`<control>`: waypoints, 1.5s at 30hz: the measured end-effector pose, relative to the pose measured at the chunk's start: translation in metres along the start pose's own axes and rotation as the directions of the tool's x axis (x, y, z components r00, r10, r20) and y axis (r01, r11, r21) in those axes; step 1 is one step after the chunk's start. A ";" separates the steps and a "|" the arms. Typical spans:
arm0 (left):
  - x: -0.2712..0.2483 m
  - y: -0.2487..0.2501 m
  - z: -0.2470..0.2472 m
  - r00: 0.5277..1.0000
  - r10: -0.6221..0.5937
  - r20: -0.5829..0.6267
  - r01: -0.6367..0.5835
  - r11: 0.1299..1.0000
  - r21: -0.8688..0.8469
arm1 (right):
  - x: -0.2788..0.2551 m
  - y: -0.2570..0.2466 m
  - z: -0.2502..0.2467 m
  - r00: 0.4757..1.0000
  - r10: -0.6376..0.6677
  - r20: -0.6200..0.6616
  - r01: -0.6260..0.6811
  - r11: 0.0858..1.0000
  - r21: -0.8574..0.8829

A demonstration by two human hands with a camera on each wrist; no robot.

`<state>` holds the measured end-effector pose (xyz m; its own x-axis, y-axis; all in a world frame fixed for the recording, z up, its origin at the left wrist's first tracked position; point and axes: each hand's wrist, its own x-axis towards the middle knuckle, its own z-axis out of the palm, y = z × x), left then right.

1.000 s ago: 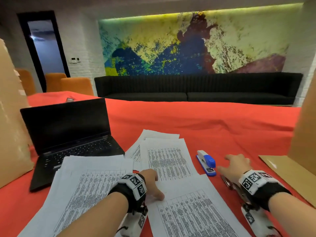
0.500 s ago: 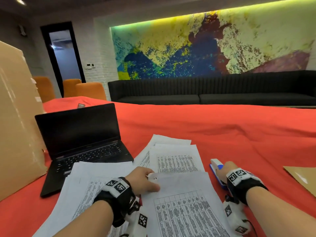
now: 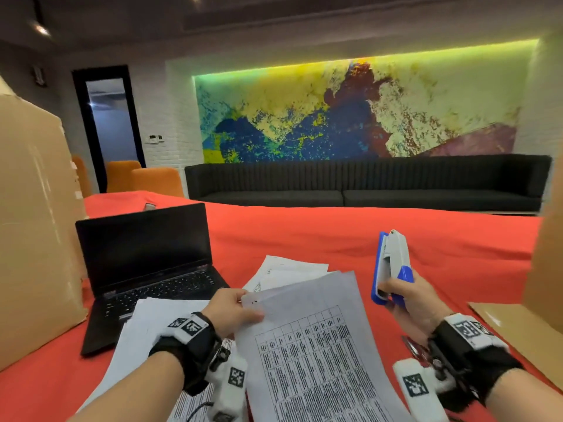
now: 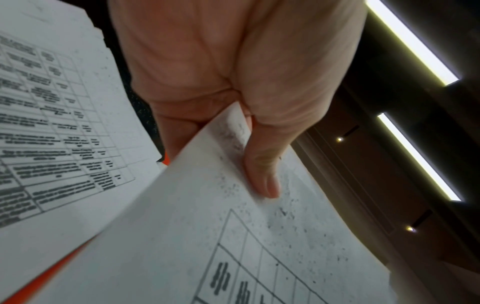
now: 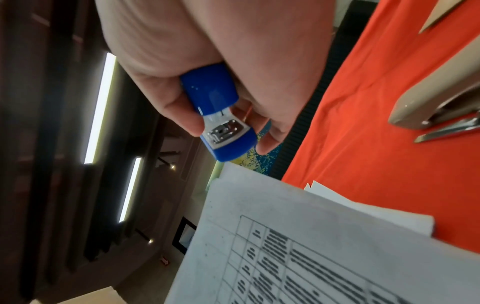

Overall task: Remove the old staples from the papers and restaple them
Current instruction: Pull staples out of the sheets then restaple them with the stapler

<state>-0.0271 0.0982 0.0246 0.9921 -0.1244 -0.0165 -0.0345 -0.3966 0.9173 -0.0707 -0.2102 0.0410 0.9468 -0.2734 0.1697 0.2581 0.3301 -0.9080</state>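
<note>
My left hand pinches the top-left corner of a printed set of papers and holds it lifted off the red table. In the left wrist view the thumb lies on top of that paper set, with the fingers underneath. My right hand grips a blue and white stapler by its rear end, upright in the air to the right of the sheets. The right wrist view shows the stapler end-on between the fingers, above the papers' edge.
More printed sheets lie flat at the left and behind. An open black laptop stands at the left beside a cardboard box. Flat cardboard lies at the right. A metal staple remover rests on the cloth near my right wrist.
My right hand took the stapler off the table and raised it upright. My left hand lifted the front paper set by its corner.
</note>
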 end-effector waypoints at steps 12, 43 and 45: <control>-0.030 0.047 -0.002 0.989 0.137 -0.052 -0.142 0.985 -0.097 | -0.060 -0.005 -0.013 0.908 0.152 0.390 0.102 0.824 -0.558; -0.053 0.114 0.027 0.751 0.471 -0.463 -0.604 0.773 -0.193 | -0.066 -0.035 0.023 0.927 -0.280 0.250 0.372 0.779 -0.505; -0.057 0.112 0.028 0.687 0.572 -0.449 -0.653 0.757 -0.035 | -0.069 -0.035 0.029 0.917 -0.284 0.280 0.394 0.758 -0.521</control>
<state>-0.0905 0.0349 0.1172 0.7159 0.0958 0.6916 -0.6694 -0.1872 0.7189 -0.1398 -0.1765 0.0719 0.8488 -0.0912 0.5208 0.4682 -0.3281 -0.8205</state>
